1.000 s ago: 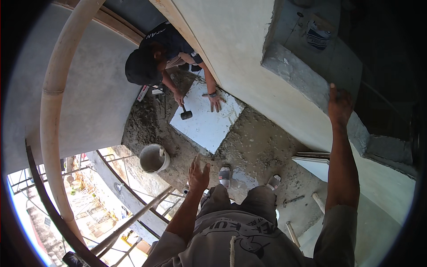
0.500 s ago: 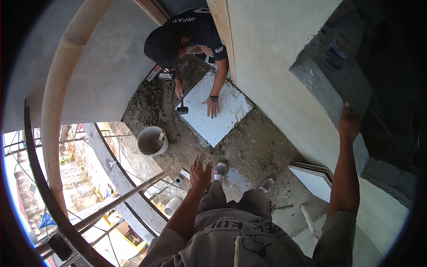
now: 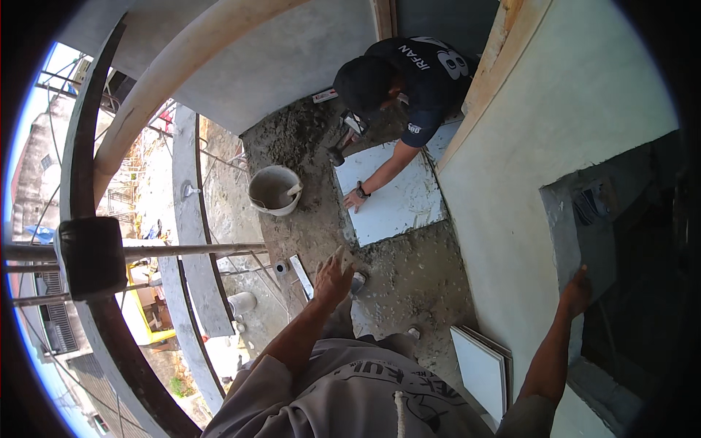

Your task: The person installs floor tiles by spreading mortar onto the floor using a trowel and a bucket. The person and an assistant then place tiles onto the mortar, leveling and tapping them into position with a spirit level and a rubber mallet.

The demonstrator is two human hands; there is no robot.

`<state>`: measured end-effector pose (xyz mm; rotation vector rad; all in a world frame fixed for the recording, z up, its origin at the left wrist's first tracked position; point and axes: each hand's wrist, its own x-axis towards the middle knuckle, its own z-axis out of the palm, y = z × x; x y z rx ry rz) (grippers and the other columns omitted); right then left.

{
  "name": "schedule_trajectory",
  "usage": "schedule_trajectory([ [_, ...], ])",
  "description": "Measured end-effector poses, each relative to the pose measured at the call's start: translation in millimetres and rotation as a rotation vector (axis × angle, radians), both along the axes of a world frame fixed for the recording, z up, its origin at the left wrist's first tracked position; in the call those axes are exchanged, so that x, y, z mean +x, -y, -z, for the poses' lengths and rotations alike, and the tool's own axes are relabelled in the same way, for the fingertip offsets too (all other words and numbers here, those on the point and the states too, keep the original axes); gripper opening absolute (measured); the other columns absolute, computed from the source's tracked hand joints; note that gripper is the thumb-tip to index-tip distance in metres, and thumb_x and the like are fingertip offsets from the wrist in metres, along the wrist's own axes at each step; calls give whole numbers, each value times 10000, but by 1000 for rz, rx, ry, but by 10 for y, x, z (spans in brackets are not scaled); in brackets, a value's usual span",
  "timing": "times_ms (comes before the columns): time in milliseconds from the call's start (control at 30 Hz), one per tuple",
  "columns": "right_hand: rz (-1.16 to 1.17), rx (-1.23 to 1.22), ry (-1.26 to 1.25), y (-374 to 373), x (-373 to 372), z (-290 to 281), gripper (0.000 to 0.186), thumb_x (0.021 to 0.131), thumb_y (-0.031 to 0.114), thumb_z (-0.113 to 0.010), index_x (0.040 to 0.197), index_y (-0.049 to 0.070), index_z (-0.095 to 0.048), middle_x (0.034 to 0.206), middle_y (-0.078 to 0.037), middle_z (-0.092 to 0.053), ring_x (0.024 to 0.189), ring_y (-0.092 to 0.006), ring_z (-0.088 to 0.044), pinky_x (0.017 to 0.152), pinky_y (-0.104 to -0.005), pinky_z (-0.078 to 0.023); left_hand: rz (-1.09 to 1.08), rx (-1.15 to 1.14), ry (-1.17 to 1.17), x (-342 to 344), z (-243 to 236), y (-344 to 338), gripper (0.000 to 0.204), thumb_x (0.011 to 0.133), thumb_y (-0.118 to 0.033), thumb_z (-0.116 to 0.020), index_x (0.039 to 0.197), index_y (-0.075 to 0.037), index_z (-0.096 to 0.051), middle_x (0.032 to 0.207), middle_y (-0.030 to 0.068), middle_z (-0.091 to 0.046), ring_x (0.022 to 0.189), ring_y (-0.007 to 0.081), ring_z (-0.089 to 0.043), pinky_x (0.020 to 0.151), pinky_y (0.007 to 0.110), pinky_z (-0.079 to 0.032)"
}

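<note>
My left hand (image 3: 334, 279) hovers over the mortar floor in front of my body, fingers stretched out and holding nothing. My right hand (image 3: 577, 294) rests against the rough edge of a wall opening (image 3: 566, 244); its index finger is extended, while the other fingers are partly lost in shadow. Ahead, a large white tile (image 3: 398, 191), smeared with mortar, lies on the floor. A crouching co-worker (image 3: 409, 80) presses one hand near its left edge. Beside its far left corner is a black-headed mallet (image 3: 336, 155), apparently in that person's other hand, which is mostly hidden.
A bucket (image 3: 257, 204) with a tool handle in it stands on the left. Several tiles (image 3: 475, 365) lean at the right wall. A white strip (image 3: 301, 276) lies near my left hand. Scaffold pipes (image 3: 212, 250), a bamboo pole (image 3: 168, 87) and an open drop border the left side.
My view has turned, and the scene is rotated. The co-worker's flat hand has moved to the tile's left edge, and the mallet has shifted off the tile. My hands keep much the same pose.
</note>
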<state>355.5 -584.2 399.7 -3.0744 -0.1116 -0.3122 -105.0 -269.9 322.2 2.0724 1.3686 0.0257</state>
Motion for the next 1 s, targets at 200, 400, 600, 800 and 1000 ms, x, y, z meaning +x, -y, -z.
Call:
schedule_trajectory([
  [200, 50, 11, -102, 48, 69, 37, 727, 923, 587, -229, 1026, -20, -616, 1021, -206, -627, 932, -391, -601, 779, -502, -472, -179, -9, 23, -87, -37, 515, 576, 876, -354, -512, 1346, -56, -362, 1268, 186, -500, 1185, 334, -468, 1051, 508, -245],
  [400, 37, 9, -136, -75, -116, -171, 721, 918, 590, -260, 1119, -43, -542, 1100, -235, -565, 1035, -402, -539, 849, -481, -447, -302, -75, 9, -170, -47, 1191, 575, 884, -374, -495, 1335, -39, -374, 1261, 191, -505, 1204, 321, -452, 1046, 485, -262],
  [600, -335, 155, 59, -22, -143, -114, 674, 912, 570, -344, 1160, -37, -502, 1123, -239, -543, 1030, -397, -536, 861, -480, -437, -494, -26, 52, -191, 42, 1628, 557, 885, -387, -488, 1308, -32, -412, 1250, 189, -512, 1193, 319, -462, 1034, 459, -288],
  [800, -500, 173, 204, -17, -141, -68, 705, 911, 564, -359, 1174, -76, -491, 1116, -267, -545, 1038, -408, -529, 893, -455, -412, -659, -50, 45, -376, 92, 2089, 541, 877, -390, -497, 1271, -22, -459, 1174, 208, -564, 1107, 356, -527, 954, 443, -385],
  [1000, -583, 116, 262, -49, -174, -12, 636, 916, 533, -393, 1139, -52, -504, 1070, -247, -543, 994, -398, -540, 836, -464, -438, -871, -49, -7, -866, 603, 2693, 543, 872, -390, -500, 1236, 14, -491, 1144, 269, -557, 1087, 401, -524, 952, 443, -389],
])
